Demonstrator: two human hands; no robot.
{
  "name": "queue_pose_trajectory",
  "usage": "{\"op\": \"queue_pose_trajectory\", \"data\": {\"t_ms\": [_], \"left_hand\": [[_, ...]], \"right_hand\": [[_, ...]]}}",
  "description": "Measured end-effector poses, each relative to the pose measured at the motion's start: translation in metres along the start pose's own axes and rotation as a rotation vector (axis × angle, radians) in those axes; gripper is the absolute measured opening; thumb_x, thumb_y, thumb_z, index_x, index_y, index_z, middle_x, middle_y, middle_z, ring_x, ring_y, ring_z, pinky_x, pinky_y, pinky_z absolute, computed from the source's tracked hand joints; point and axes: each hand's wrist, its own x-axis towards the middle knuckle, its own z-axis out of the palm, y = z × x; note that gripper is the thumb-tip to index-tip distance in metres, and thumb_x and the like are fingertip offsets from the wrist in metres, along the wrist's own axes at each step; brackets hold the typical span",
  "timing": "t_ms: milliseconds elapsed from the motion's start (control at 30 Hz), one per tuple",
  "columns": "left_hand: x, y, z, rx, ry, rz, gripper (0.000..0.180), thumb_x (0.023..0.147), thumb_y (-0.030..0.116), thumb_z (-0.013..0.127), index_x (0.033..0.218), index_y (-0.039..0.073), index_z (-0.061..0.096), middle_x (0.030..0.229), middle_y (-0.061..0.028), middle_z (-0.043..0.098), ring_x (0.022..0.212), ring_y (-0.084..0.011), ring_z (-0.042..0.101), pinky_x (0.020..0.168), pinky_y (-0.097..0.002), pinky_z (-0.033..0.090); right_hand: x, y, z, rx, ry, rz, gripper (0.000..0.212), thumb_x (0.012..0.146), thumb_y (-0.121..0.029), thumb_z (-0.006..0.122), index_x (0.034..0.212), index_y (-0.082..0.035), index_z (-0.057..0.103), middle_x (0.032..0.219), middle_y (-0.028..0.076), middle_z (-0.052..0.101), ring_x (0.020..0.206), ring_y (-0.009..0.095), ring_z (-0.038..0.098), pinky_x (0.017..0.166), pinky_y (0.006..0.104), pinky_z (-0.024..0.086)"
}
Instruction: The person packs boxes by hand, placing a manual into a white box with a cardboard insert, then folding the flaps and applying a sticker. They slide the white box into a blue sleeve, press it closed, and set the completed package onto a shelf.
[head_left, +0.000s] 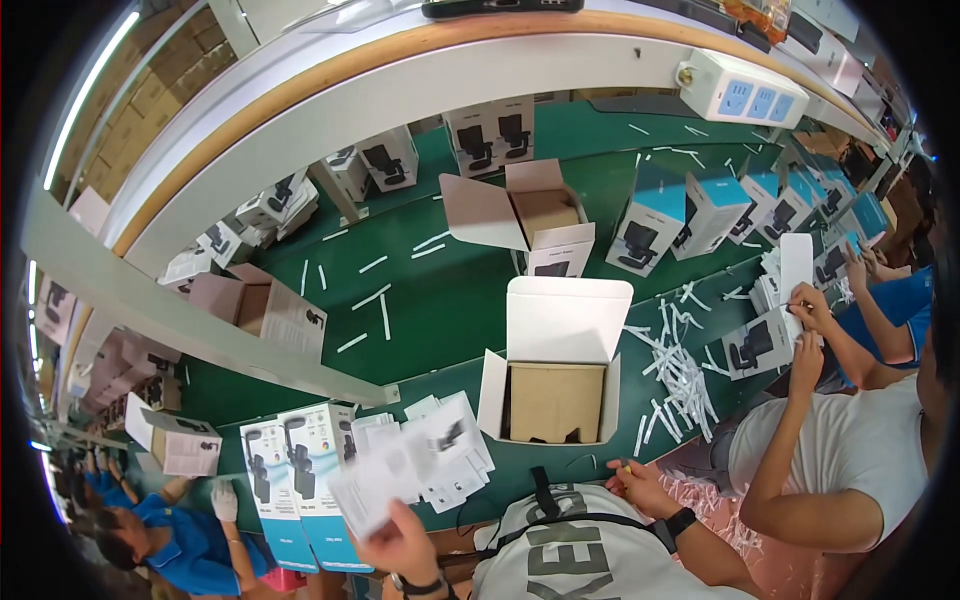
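Note:
My left hand (402, 545) pinches a white printed leaflet (365, 492), blurred by motion, at the near edge of the bench. Beside it lies a loose pile of white printed leaflets (462, 478). My right hand (643, 490) is closed near the bench edge, round a small yellowish thing too small to name. Ahead of my hands stands a white carton (492, 395) with its lid raised and side flaps spread. A brown cardboard insert (555, 402) fills its inside.
Two white-and-blue boxes (305, 470) stand left of the leaflets. White paper strips (685, 380) heap up on the right. Another open carton (560, 250) sits farther back on the green conveyor. A metal post (250, 320) slants across the left. Co-workers (830, 430) sit on both sides.

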Motion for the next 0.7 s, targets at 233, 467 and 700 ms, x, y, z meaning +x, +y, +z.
{"op": "queue_pose_trajectory", "data": {"t_ms": [233,467,700], "left_hand": [[0.008,0.01,0.068,0.084,-0.362,0.575,0.05,0.088,0.007,0.076,0.134,-0.006,0.063,0.083,-0.0169,0.071,0.064,-0.0292,0.069,0.054,-0.0323,0.051],[0.018,0.013,0.086,0.447,-0.777,0.649,0.069,0.088,0.0,0.068,0.154,-0.004,0.048,0.134,-0.0303,0.062,0.117,-0.0387,0.066,0.102,-0.0412,0.052],[-0.013,-0.04,0.113,0.066,-0.943,0.439,0.069,0.092,0.021,0.076,0.153,0.002,0.052,0.157,-0.031,0.044,0.14,-0.0455,0.048,0.114,-0.0513,0.043]], "right_hand": [[0.007,-0.011,-0.013,-0.066,0.005,-0.088,0.025,0.111,-0.018,0.055,0.131,-0.005,0.065,0.094,0.005,0.072,0.075,0.011,0.061,0.068,0.0259,0.052],[-0.005,-0.044,-0.02,-0.377,0.043,-0.34,0.032,0.105,-0.02,0.067,0.13,-0.001,0.066,0.097,0.007,0.074,0.088,0.011,0.068,0.075,0.0258,0.054],[-0.014,-0.166,0.086,-0.317,0.039,-0.637,0.054,0.096,-0.022,0.079,0.14,0.002,0.058,0.103,0.005,0.068,0.084,0.011,0.065,0.072,0.029,0.053]]}}
